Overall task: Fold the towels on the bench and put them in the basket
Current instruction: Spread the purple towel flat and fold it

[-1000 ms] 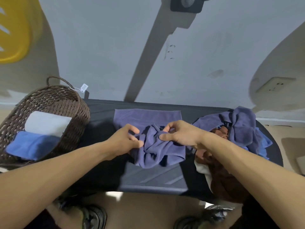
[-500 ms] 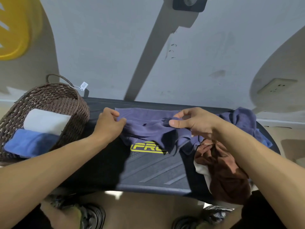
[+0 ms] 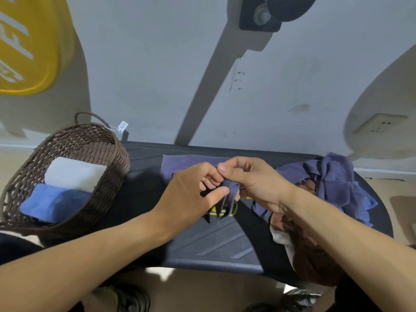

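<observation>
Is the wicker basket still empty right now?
No, the wicker basket already holds a folded white towel and a folded blue towel.

One wicker basket (image 3: 67, 140) is sitting at the left, holding two folded towels: one white towel (image 3: 74, 173) and one blue towel (image 3: 51, 202). One purple towel (image 3: 180, 164) is lying mid-desk. A heap of towels (image 3: 326, 194) is sitting at the right, its count unclear.
</observation>
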The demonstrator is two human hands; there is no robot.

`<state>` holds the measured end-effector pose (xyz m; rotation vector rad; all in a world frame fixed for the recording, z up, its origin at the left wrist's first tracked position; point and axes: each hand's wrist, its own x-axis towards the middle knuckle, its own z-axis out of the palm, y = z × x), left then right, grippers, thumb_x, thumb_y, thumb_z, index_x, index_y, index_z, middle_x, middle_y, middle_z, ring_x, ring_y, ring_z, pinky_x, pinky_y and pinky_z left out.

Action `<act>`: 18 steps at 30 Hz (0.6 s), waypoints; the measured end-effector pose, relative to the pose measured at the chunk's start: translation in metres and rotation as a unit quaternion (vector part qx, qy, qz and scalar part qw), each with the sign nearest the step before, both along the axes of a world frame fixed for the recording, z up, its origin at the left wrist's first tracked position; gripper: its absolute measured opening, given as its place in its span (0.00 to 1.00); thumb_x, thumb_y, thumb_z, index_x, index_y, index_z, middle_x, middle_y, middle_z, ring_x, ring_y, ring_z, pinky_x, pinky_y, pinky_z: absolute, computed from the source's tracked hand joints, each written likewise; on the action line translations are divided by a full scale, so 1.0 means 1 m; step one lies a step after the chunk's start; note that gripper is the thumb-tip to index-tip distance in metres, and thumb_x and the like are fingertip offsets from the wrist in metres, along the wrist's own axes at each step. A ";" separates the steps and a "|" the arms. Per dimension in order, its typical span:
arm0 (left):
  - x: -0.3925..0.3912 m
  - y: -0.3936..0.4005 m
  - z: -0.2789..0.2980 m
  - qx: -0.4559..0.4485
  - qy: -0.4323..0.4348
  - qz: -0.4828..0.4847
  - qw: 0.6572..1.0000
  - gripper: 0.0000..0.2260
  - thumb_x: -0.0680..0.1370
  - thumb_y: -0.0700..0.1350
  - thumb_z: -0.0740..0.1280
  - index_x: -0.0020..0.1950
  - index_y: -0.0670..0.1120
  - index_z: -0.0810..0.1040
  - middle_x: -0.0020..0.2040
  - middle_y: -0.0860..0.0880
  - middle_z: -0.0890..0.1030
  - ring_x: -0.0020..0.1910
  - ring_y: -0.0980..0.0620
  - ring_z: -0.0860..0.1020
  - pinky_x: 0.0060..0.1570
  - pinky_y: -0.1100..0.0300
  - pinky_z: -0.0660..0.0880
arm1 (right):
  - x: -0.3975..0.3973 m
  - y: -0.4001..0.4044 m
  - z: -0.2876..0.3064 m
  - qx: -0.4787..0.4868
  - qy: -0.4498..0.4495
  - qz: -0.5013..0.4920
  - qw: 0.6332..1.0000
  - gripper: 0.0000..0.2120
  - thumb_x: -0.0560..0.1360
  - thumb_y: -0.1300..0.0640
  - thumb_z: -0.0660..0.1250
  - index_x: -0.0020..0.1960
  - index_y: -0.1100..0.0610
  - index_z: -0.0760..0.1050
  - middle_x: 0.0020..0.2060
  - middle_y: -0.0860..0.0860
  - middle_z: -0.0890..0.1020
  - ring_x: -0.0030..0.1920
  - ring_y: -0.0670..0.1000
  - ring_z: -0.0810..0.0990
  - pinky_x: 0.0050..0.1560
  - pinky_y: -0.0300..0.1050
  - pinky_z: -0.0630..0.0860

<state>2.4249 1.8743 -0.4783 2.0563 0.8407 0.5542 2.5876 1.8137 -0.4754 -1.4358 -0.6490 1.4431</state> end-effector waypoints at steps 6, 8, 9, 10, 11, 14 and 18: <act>-0.008 0.003 0.009 0.052 -0.040 -0.001 0.998 0.05 0.72 0.41 0.75 0.44 0.49 0.81 0.38 0.57 0.82 0.39 0.56 0.80 0.42 0.69 0.74 | 0.004 -0.005 0.003 0.043 0.099 0.063 0.992 0.16 0.68 0.57 0.74 0.54 0.62 0.82 0.48 0.60 0.84 0.49 0.58 0.79 0.56 0.53 0.75; -0.009 0.005 0.011 0.040 -0.058 0.016 0.997 0.07 0.71 0.39 0.74 0.42 0.50 0.81 0.39 0.58 0.83 0.39 0.58 0.81 0.41 0.72 0.73 | 0.008 -0.007 0.007 0.069 0.097 0.100 0.988 0.19 0.70 0.63 0.73 0.60 0.62 0.81 0.51 0.62 0.84 0.51 0.56 0.82 0.58 0.50 0.78; -0.009 0.006 0.012 0.039 -0.066 0.019 0.997 0.08 0.71 0.38 0.74 0.41 0.51 0.80 0.39 0.58 0.82 0.38 0.59 0.81 0.41 0.73 0.72 | 0.008 -0.009 0.009 0.079 0.090 0.108 0.987 0.20 0.70 0.65 0.72 0.62 0.61 0.80 0.53 0.62 0.83 0.53 0.57 0.82 0.60 0.51 0.78; -0.008 0.007 0.012 0.037 -0.075 0.017 0.996 0.08 0.72 0.39 0.74 0.41 0.51 0.79 0.39 0.58 0.82 0.38 0.59 0.81 0.41 0.73 0.72 | 0.009 -0.010 0.010 0.086 0.080 0.105 0.988 0.19 0.71 0.65 0.72 0.63 0.62 0.80 0.55 0.63 0.83 0.55 0.59 0.82 0.62 0.53 0.77; -0.006 0.008 0.013 0.031 -0.084 0.015 0.996 0.07 0.72 0.41 0.73 0.41 0.52 0.79 0.39 0.57 0.81 0.36 0.59 0.80 0.41 0.72 0.73 | 0.008 -0.010 0.010 0.088 0.068 0.090 0.990 0.18 0.72 0.64 0.71 0.62 0.63 0.80 0.55 0.63 0.83 0.56 0.59 0.82 0.63 0.55 0.77; -0.004 0.011 0.016 0.017 -0.095 0.015 0.995 0.07 0.76 0.42 0.71 0.44 0.53 0.77 0.40 0.56 0.80 0.35 0.59 0.77 0.40 0.73 0.71 | 0.009 -0.013 0.015 0.092 -0.033 0.017 0.995 0.09 0.73 0.57 0.70 0.49 0.61 0.84 0.46 0.58 0.86 0.47 0.52 0.82 0.54 0.46 0.78; -0.005 0.014 0.019 0.014 -0.096 0.002 0.995 0.05 0.80 0.42 0.66 0.47 0.53 0.74 0.38 0.54 0.80 0.34 0.59 0.78 0.37 0.71 0.72 | 0.007 -0.015 0.021 0.099 -0.154 0.013 0.983 0.12 0.78 0.52 0.65 0.38 0.55 0.77 0.34 0.57 0.74 0.37 0.52 0.68 0.39 0.47 0.65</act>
